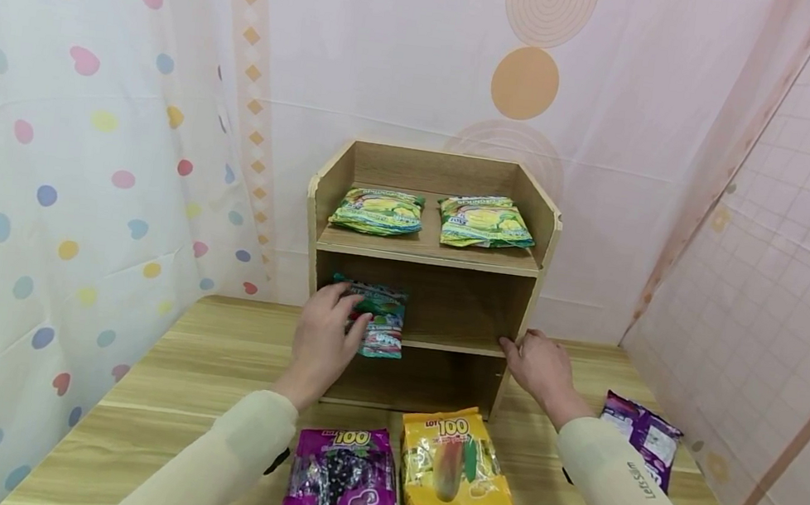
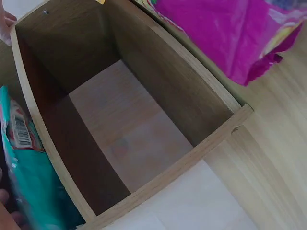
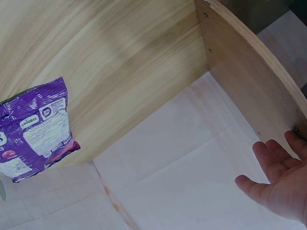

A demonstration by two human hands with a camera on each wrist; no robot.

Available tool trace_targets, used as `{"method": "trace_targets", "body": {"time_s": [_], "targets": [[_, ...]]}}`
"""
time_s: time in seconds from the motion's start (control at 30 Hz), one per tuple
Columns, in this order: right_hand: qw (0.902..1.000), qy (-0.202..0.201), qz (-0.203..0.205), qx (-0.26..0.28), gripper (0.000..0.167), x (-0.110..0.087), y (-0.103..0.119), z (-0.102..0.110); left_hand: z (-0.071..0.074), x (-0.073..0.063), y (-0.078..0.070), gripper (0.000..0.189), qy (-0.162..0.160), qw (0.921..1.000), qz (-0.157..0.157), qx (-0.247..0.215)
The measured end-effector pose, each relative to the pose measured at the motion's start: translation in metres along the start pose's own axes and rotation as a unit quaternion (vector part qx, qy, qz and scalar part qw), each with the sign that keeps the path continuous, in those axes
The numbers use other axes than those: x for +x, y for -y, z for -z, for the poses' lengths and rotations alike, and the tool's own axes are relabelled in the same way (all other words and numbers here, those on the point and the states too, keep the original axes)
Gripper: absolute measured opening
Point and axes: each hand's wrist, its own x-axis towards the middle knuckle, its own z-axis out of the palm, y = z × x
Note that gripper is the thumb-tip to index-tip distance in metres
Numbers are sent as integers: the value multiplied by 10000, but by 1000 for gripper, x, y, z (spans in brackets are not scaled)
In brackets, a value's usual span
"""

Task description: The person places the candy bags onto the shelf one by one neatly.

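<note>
My left hand point(image 1: 323, 339) is at the left side of a teal candy bag point(image 1: 383, 325) on the middle shelf. Its thumb and fingers lie spread over the bag's front. In the left wrist view the teal bag point(image 2: 36, 182) sticks out past the shelf's edge. My right hand point(image 1: 538, 368) holds the front edge of the right side panel point(image 1: 531, 313) of a small wooden shelf unit point(image 1: 427, 259), thumb inside. Seen from the right wrist, the other fingers point(image 3: 271, 160) are loosely spread along the panel's outer face.
Two green-yellow candy bags point(image 1: 378, 211) lie on the top shelf. On the table point(image 1: 229, 349), a purple grape candy bag point(image 1: 342, 487) and a yellow mango candy bag point(image 1: 457, 483) lie before the unit. Another purple bag point(image 1: 642, 438) lies at the right. Patterned curtains point(image 1: 413, 53) hang behind.
</note>
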Motion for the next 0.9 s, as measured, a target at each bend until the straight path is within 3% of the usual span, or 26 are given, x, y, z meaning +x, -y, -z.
{"method": "trace_targets", "body": {"time_s": [0.13,0.3,0.47,0.6,0.73,0.9], "targets": [[10000,1,-11,18,59,0,0,0,2,-5,2,30,155,9984,-407,359],[10000,5,-30,59,59,-1,2,-1,5,-14,9,51,401,9918,-1011,678],[9999,21,-60,77,59,-1,1,0,4,-22,15,56,598,9777,-1707,1064],[9999,64,-77,71,59,-1,0,-1,3,-26,17,42,639,9652,-2168,1318],[9999,80,-80,89,59,-1,-1,-1,1,-26,17,29,584,9585,-2373,1470],[9999,46,-47,106,59,-1,0,-1,0,-23,15,23,653,9593,-2327,1462]]}}
